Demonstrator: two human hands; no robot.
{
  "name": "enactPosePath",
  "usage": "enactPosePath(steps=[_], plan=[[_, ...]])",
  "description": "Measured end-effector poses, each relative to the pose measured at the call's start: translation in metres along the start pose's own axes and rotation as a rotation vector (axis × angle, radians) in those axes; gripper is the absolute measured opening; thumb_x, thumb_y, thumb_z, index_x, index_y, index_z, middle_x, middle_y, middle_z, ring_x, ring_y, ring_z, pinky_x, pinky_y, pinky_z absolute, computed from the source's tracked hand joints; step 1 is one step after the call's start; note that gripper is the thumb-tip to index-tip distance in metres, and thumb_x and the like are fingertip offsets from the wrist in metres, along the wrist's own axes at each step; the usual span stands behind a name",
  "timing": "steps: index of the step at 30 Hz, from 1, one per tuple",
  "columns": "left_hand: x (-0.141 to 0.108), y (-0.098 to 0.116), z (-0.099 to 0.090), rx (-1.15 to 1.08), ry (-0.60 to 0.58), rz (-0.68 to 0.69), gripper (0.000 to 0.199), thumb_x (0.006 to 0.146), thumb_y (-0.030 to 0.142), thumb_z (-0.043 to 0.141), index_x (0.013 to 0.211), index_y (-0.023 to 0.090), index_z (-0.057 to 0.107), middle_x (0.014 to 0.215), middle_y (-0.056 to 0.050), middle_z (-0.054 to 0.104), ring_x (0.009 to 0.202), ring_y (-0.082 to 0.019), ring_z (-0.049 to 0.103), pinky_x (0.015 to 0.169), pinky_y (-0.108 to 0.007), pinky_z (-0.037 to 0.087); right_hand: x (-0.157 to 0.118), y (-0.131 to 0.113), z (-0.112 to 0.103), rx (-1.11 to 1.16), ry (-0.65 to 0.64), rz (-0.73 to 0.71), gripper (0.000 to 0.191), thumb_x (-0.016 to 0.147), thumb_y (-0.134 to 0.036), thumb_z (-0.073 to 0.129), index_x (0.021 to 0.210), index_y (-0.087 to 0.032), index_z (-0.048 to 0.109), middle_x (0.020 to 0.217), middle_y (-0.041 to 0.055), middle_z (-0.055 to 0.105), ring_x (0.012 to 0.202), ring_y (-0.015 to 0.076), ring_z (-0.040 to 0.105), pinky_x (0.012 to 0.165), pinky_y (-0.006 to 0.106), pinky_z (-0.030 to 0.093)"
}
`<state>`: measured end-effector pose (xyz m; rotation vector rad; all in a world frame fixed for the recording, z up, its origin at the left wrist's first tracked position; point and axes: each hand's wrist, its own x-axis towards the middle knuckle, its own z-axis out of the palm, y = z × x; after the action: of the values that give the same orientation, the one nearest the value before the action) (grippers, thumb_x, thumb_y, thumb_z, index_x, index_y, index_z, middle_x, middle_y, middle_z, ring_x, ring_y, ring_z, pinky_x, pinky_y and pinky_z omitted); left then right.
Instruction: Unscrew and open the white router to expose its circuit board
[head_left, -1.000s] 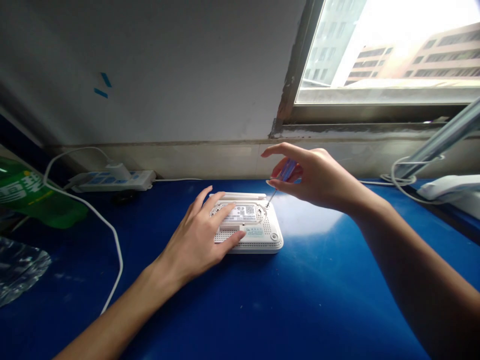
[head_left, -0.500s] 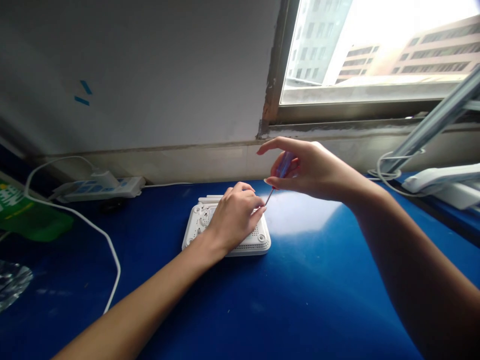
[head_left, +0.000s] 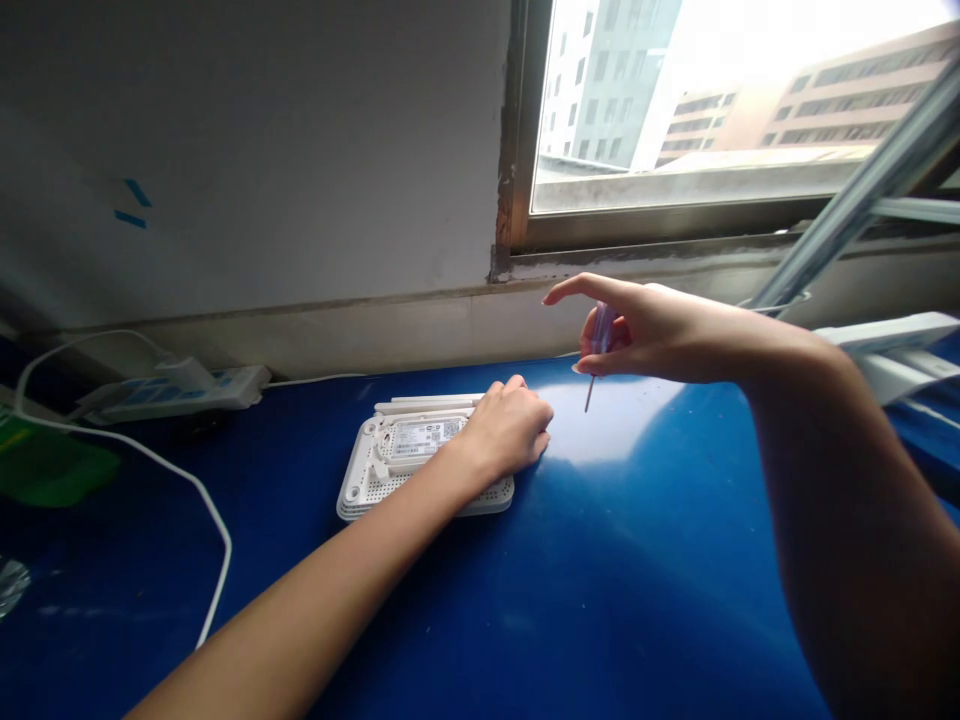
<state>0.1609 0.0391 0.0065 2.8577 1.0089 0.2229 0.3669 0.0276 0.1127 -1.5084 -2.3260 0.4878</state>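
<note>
A white Wi-Fi router (head_left: 360,478) lies upside down on the blue table, its label (head_left: 427,436) and vent holes facing up and its antennas folded along the far side. My left hand (head_left: 514,425) is closed at the router's right end, fingers curled together. What its fingers hold, if anything, is hidden. To the right, my right hand (head_left: 630,330) grips a screwdriver (head_left: 602,325) with a see-through purplish handle, index finger lifted off it. The thin shaft points down above the table, apart from the router and the other hand.
A white power strip (head_left: 180,390) with a plug in it stands by the wall, and its white cable (head_left: 217,520) runs forward at the left. A green bag (head_left: 52,470) lies at far left. A metal post (head_left: 847,200) and white plastic part (head_left: 892,350) stand at right.
My right hand has drawn the screwdriver away from the router to the right. My left hand has slid to the router's right end, uncovering the label. The view has shifted rightward.
</note>
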Motion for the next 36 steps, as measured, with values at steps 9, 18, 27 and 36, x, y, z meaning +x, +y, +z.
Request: enactPosePath(steps=[9,18,27,36], plan=[[0.002,0.0,-0.003,0.004,-0.042,0.019,0.013,0.094,0.03,0.076,0.091,0.017,0.077,0.095,-0.01,0.076,0.105,-0.031,0.065,0.085,-0.039,0.056,-0.006,0.001,-0.006,-0.006,0.036,0.01,0.069,0.082,-0.037,0.076,0.146,-0.03,0.054,0.08,0.0006,0.072,0.067,0.0223,0.07,0.051,0.029,0.05],[-0.08,-0.041,-0.026,-0.072,0.151,0.027,0.034,0.106,0.038,0.062,0.133,0.019,0.071,0.132,-0.011,0.069,0.129,-0.028,0.058,0.11,-0.044,0.052,-0.004,0.004,0.032,0.292,0.266,-0.016,0.066,0.08,-0.036,0.084,0.127,-0.025,0.038,0.081,0.0014,0.072,0.063,0.0204,0.068,0.057,0.032,0.055],[-0.16,-0.075,-0.008,-0.05,0.049,-0.141,0.074,0.098,0.071,0.06,0.163,0.041,0.041,0.173,-0.011,0.033,0.159,-0.041,0.028,0.127,-0.07,0.026,-0.014,-0.022,0.102,0.816,0.409,-0.001,0.072,0.075,-0.042,0.093,0.119,-0.027,0.038,0.076,-0.0023,0.073,0.065,0.0182,0.07,0.062,0.032,0.06],[-0.168,-0.072,0.001,-0.06,0.146,-0.149,0.086,0.087,0.073,0.074,0.161,0.039,0.046,0.17,-0.013,0.038,0.155,-0.043,0.035,0.124,-0.069,0.032,-0.013,-0.04,0.121,0.787,0.583,-0.117,0.064,0.084,-0.037,0.087,0.133,-0.03,0.047,0.074,-0.0042,0.073,0.064,0.0192,0.073,0.058,0.031,0.062]])
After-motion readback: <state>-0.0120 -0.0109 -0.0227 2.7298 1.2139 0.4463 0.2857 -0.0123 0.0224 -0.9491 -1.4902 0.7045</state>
